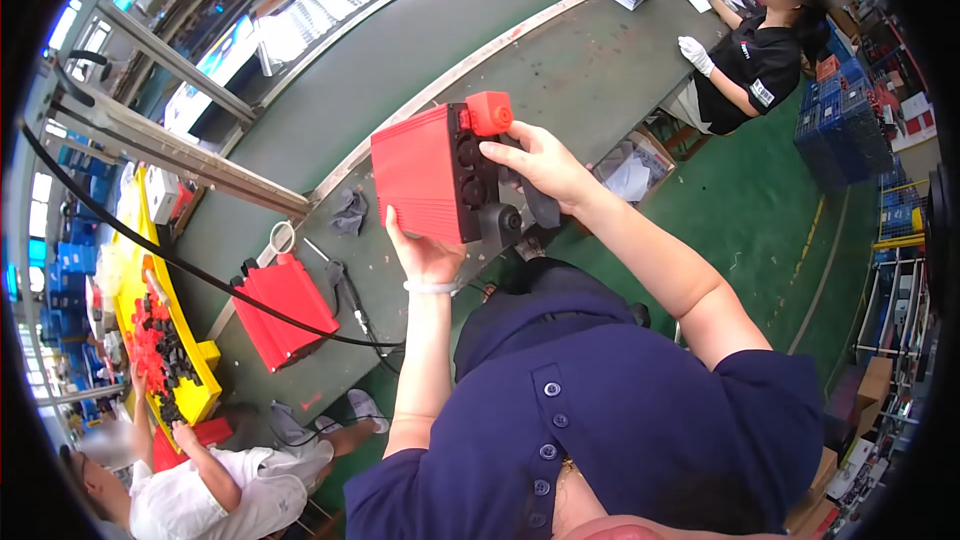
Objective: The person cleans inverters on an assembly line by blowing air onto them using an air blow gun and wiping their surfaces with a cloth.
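Note:
A red ribbed metal box (415,175), resembling a power inverter, is held up above the bench. Its black end panel (472,175) faces right and has two round fan openings. A red terminal cap (489,113) stands out at the panel's upper corner, a black terminal cap (502,225) at the lower one. My left hand (430,258) grips the box from below, thumb on the ribbed face. At the panel end, my right hand (540,168) is closed, thumb against the panel and index finger beside the red cap; its other fingers are partly hidden.
On the bench (570,50) lie another red box (285,312), a powered screwdriver (345,290), a tape roll (282,237) and a grey cloth (349,212). A black cable (190,265) crosses the left side. Co-workers sit at both ends; a yellow tray (200,395) holds red and black parts.

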Motion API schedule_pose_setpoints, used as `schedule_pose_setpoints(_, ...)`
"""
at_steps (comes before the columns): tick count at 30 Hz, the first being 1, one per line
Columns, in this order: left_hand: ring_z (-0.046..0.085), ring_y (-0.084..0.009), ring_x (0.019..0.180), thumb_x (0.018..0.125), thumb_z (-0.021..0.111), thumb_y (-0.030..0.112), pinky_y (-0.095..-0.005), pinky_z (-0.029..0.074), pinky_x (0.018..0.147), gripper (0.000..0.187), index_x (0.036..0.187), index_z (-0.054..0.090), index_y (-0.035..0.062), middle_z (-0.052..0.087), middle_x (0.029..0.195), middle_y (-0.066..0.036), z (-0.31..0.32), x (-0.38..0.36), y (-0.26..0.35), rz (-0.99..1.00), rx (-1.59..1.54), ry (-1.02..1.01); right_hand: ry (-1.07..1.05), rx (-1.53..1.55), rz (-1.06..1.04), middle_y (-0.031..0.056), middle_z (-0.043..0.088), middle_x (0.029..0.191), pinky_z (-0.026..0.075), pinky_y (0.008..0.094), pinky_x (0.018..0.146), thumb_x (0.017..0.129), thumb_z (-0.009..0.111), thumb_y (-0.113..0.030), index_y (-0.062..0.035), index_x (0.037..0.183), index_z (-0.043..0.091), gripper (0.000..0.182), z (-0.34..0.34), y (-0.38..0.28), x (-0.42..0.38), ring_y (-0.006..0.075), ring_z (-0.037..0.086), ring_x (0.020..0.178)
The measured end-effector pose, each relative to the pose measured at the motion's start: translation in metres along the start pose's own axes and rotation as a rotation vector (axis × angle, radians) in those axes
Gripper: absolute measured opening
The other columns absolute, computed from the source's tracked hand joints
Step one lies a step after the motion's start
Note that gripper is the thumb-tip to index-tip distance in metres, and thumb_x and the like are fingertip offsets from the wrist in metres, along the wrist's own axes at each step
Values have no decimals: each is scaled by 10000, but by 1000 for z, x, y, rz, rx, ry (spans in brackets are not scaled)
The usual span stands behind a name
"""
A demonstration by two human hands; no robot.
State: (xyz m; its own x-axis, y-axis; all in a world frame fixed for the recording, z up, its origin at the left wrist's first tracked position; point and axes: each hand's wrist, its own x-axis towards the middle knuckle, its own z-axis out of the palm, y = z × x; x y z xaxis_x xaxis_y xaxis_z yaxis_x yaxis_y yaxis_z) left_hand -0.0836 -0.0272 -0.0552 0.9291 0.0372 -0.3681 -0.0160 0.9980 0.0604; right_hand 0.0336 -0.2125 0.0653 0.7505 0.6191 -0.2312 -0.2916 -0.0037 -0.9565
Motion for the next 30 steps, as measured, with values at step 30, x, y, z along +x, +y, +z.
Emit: schedule_pose_setpoints(30, 529, -268, 1312, 915, 588, 582, -453, 465, 1067, 710, 1466, 464, 153, 518, 1471, -50, 16, 5, -2, 28, 83, -62, 18, 38, -97, 40, 631, 1236, 496, 309, 971, 894, 753, -143, -26, 1361, 532, 529, -13, 13, 4, 128, 594, 1126)
